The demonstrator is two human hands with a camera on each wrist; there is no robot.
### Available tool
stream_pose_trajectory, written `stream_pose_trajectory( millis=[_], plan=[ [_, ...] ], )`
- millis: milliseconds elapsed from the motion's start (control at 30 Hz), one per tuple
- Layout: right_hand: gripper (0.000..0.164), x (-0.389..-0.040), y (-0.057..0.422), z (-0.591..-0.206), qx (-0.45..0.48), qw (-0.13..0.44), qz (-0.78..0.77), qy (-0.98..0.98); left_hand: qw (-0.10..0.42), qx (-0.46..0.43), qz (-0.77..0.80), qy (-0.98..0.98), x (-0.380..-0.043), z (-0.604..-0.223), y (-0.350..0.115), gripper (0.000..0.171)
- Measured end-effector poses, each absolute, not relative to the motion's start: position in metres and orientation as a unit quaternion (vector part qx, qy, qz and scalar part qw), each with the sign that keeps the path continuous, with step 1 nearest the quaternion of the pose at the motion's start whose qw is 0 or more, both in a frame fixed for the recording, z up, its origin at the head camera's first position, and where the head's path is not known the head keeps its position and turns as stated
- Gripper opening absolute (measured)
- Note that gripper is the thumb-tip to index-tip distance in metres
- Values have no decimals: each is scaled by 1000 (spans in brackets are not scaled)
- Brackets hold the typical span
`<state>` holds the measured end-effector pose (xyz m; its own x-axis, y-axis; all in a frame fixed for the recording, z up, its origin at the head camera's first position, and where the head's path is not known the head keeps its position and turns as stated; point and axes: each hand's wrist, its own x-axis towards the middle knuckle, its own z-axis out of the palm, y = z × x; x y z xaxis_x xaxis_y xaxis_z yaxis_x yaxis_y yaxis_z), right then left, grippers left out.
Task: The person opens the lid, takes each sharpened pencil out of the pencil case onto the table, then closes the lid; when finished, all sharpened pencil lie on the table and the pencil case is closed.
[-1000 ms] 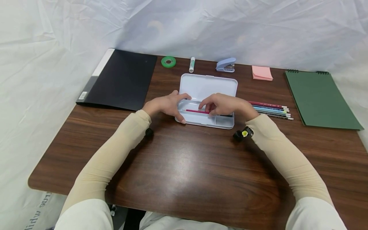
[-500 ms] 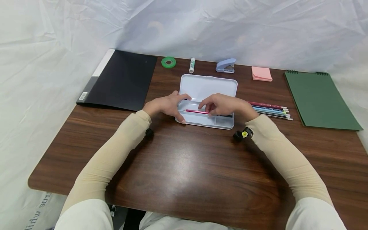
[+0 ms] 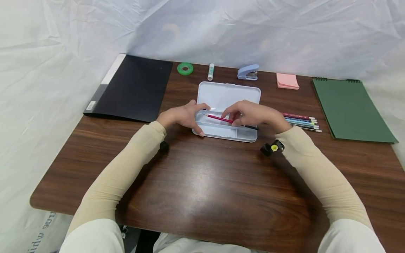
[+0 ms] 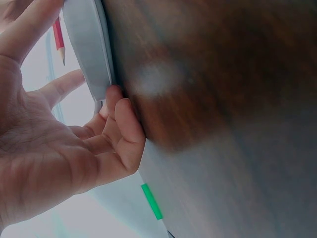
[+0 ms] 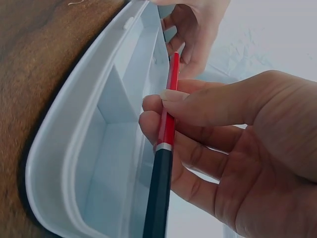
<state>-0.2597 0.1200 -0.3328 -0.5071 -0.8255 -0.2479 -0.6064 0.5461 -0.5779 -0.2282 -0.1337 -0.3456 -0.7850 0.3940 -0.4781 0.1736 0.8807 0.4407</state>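
In the head view, my left hand [image 3: 187, 116] holds the left end of an open white pencil case [image 3: 218, 133], thumb on its near edge. The left wrist view shows those fingers bent against the end of the case [image 4: 91, 49]. My right hand [image 3: 250, 114] pinches a red pencil [image 3: 219, 118] between thumb and fingertips, over the case's long compartment. Its sharpened tip points left. In the right wrist view, the pencil [image 5: 168, 124] has a silver band and a dark rear part. Below it show the case's inner dividers [image 5: 116, 91].
Several pencils [image 3: 302, 122] lie right of the case, beside a green spiral pad [image 3: 354, 110]. Behind are green tape [image 3: 185, 68], a glue stick [image 3: 211, 71], a blue stapler [image 3: 248, 72] and pink sticky notes [image 3: 287, 80]. A black folder [image 3: 133, 88] lies left.
My right hand has shifted slightly right and raised the red pencil, which now lies at a slant instead of along the compartment. My left hand has stayed in place.
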Motion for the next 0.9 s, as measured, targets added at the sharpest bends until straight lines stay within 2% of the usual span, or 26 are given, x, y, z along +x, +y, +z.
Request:
stream_pose_trajectory(
  millis=[433, 900],
  plan=[
    [35, -258, 132, -330, -430, 230, -218, 845, 288, 157, 191, 925, -229, -347, -135, 97],
    [39, -255, 146, -330, -415, 230, -225, 851, 292, 157, 199, 922, -228, -347, -135, 98]
  ],
)
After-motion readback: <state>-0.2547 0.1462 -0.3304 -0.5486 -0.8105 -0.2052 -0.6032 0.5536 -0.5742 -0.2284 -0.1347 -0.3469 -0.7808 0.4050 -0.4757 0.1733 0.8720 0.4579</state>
